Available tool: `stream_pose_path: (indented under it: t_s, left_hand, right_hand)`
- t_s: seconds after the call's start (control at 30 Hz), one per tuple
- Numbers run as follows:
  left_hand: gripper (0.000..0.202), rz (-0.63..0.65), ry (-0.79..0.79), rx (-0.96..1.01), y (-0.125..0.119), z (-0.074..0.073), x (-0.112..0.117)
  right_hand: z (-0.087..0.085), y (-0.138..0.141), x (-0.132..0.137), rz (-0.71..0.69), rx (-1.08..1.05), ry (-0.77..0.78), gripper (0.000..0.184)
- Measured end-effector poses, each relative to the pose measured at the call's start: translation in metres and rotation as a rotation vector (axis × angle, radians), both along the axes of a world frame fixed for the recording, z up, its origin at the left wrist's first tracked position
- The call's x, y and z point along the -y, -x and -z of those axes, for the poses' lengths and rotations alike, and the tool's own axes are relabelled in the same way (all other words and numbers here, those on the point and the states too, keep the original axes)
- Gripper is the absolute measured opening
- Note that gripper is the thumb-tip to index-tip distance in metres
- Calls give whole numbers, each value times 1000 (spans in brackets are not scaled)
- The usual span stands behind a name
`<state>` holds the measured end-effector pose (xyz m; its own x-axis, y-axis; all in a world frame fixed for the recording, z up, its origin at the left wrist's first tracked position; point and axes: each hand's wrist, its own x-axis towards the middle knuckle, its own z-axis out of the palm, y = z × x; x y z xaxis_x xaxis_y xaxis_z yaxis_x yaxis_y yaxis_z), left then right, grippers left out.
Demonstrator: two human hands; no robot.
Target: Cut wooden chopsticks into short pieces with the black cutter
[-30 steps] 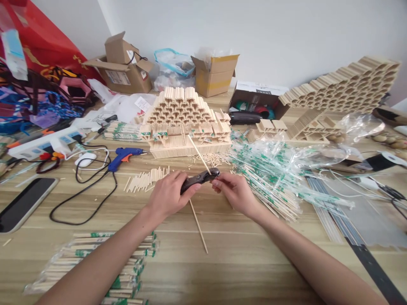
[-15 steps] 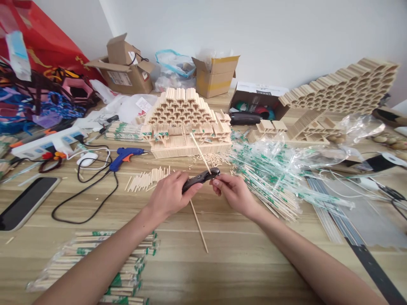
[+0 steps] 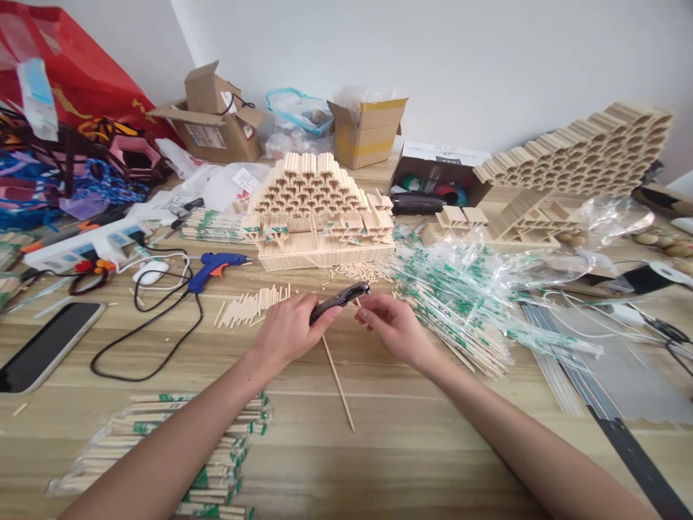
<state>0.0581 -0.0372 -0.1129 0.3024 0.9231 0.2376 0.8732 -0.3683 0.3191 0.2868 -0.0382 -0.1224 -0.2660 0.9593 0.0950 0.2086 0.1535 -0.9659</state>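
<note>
My left hand [image 3: 286, 325] is closed around a dark, pliers-like cutter [image 3: 342, 296] whose curved tip points right. My right hand [image 3: 390, 321] pinches a short wooden stick [image 3: 358, 302] just under that tip; fingers cover most of it. On the table below the hands lies a long thin chopstick [image 3: 338, 383], its upper end hidden behind my left hand. Short cut stick pieces [image 3: 254, 306] lie in a row beyond my left hand. Past the hands stands a stepped structure of glued sticks [image 3: 319, 209], with more small pieces [image 3: 365, 271] at its foot.
A blue glue gun [image 3: 214, 269] with a looping black cord lies left, near a phone [image 3: 48, 347] and a power strip [image 3: 89, 244]. Wrapped chopsticks [image 3: 216, 455] lie under my left forearm. Green-printed wrappers and sticks [image 3: 460, 310] pile up right. Behind stands a honeycomb stick panel [image 3: 585, 155].
The long stick that rose from the cutter's jaws toward the structure is no longer there. The cutter's tip has shifted slightly left, and a short stick now shows at my right fingertips.
</note>
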Motion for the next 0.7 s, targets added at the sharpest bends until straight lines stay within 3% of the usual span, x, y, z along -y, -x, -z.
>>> stream_pose_path:
  t_s: [0.2,0.3,0.43,0.6,0.7]
  left_hand:
    - [57,8,75,330,8,4,-6]
    - [63,35,207,621,11,10,-8]
    - [70,-28,431,958,10,14,-10]
    - [74,-126,534,1093,12,16,-15]
    - [72,-128,536,1094,15,19,-17]
  right_hand:
    - [3,-1,3,-17,80,-16,24]
    - [0,1,9,-78,203,-62,32]
    - [1,6,17,-119,461,-186,21]
    - [0,6,22,-111,584,-238,25]
    - [-10,-15,18,-29,710,-291,21]
